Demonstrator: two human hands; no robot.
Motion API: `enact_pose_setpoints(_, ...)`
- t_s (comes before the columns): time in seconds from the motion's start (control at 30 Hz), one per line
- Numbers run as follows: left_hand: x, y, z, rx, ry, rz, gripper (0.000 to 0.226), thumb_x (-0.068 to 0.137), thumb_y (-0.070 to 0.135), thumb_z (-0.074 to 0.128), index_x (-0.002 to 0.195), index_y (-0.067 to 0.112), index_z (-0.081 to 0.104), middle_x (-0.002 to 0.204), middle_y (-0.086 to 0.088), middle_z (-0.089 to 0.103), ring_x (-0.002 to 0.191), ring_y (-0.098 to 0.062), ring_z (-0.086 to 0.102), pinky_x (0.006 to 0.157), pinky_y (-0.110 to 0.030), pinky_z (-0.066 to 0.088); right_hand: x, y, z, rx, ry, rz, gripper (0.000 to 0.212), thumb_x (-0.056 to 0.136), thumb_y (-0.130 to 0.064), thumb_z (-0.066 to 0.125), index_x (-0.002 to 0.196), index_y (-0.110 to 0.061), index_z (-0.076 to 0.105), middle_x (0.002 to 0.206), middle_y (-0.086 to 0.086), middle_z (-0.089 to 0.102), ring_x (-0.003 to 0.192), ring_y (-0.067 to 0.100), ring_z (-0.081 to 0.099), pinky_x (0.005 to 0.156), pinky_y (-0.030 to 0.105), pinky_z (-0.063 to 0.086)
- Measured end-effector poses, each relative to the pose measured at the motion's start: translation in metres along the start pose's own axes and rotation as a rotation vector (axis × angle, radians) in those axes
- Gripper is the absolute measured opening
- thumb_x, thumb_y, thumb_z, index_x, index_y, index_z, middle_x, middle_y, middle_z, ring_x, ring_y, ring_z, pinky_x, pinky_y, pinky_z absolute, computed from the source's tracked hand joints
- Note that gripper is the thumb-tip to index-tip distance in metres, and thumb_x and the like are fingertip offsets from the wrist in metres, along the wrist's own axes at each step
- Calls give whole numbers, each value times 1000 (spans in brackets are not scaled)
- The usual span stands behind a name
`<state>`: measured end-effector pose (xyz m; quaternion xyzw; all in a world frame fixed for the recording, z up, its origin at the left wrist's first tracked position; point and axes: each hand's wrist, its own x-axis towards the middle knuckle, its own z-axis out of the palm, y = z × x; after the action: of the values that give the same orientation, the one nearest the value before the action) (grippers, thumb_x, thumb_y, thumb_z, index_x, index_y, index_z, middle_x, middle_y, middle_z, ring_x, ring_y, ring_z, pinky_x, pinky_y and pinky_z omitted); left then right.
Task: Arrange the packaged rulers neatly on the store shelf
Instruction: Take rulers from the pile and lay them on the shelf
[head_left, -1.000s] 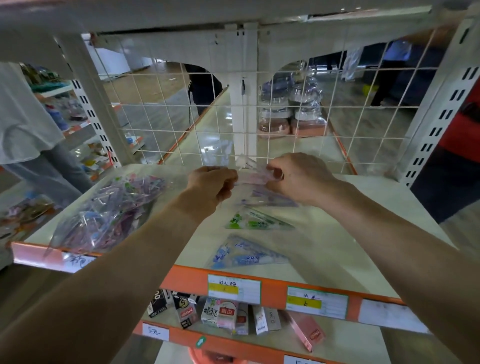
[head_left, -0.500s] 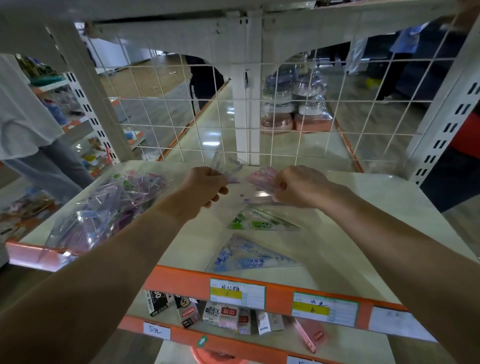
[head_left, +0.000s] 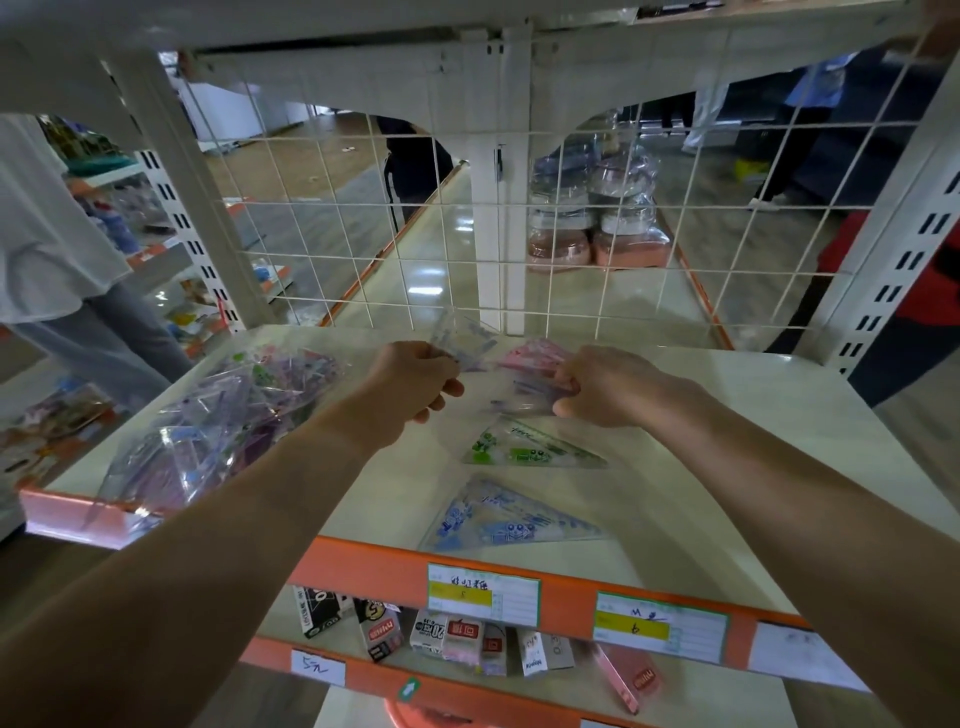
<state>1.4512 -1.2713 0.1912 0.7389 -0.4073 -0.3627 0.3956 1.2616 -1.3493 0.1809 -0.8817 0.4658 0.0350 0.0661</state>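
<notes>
My left hand (head_left: 415, 382) grips a clear packaged triangle ruler (head_left: 460, 340) that sticks up past its fingers. My right hand (head_left: 602, 384) pinches a pink packaged ruler (head_left: 535, 356) over the middle of the cream shelf (head_left: 701, 447). Just below the hands, flat on the shelf, lies a purple ruler pack (head_left: 519, 397), partly hidden. A green-printed ruler pack (head_left: 524, 447) lies nearer me, and a blue-printed one (head_left: 504, 522) sits by the front edge. A loose heap of bagged rulers (head_left: 218, 421) fills the shelf's left side.
A white wire grid (head_left: 571, 228) and a centre post (head_left: 493, 208) close the shelf's back. An orange front rail (head_left: 561, 597) carries price labels. Small boxes (head_left: 457, 636) sit on the shelf below. A person in grey stands at far left (head_left: 62, 291). Slotted uprights flank both sides.
Both hands lifted off the shelf and drew apart. Each now holds its own ruler pack, where a second ago they worked together on one spot.
</notes>
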Motion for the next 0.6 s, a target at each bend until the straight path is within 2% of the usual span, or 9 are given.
enact_pose_setpoints(0.07,-5,3,-1,-32,-41,6,10,92,11,54,85,9,62,73,-5,65,53,-13,45,49,-24,37,-7,0,-4,60,39,-8,24,90,-38,52,81,-16,56,81,1,52,77,21,51,56,27,34)
enact_pose_setpoints(0.13,-11,7,-1,-72,-83,18,14,93,17,54,84,10,62,71,-6,64,53,-13,43,49,-24,36,-16,-4,-10,311,153,-44,30,91,-41,53,96,-14,63,93,4,63,85,22,59,70,31,47)
enact_pose_setpoints(0.2,-17,12,1,-106,-119,29,21,95,28,52,86,12,62,64,-3,63,50,-13,43,48,-24,35,-23,-12,-19,589,243,-44,38,94,-36,54,117,-6,60,106,10,65,92,24,63,84,37,51)
enact_pose_setpoints(0.27,-23,18,5,-109,-173,48,29,96,38,49,86,14,62,57,-2,62,48,-13,42,48,-23,32,-27,-19,-25,859,263,-3,35,94,-28,57,123,-9,58,103,3,67,83,13,67,78,30,54)
enact_pose_setpoints(0.33,-27,22,9,-98,-209,76,35,95,43,47,86,13,61,56,-2,62,48,-14,42,49,-23,31,-29,-21,-29,1082,233,44,24,92,-19,61,114,-11,64,79,-4,69,62,3,66,65,21,54)
enact_pose_setpoints(0.4,-30,24,12,-50,-193,111,35,95,41,47,86,11,62,64,-5,63,55,-16,46,53,-25,34,-34,-18,-30,1208,245,83,15,89,-11,64,103,-9,68,64,-3,68,51,3,64,55,18,53)
enact_pose_setpoints(0.5,-30,21,13,62,-36,182,19,93,24,54,79,13,59,75,-8,52,68,-20,43,59,-27,32,-43,-7,-31,1329,379,150,9,88,-6,63,96,-8,66,68,4,65,46,1,61,46,15,49)
enact_pose_setpoints(0.57,-30,19,12,18,89,206,14,89,16,57,76,16,60,74,-6,52,69,-18,44,62,-26,34,-46,3,-27,1301,512,188,9,88,-10,64,96,-7,67,71,2,66,49,2,63,49,15,51)
enact_pose_setpoints(0.6,-30,19,12,-11,95,207,10,88,13,57,79,16,61,75,-7,54,72,-18,46,64,-28,36,-47,6,-25,1242,594,188,8,88,-12,64,95,-8,67,72,0,66,53,2,64,52,16,53)
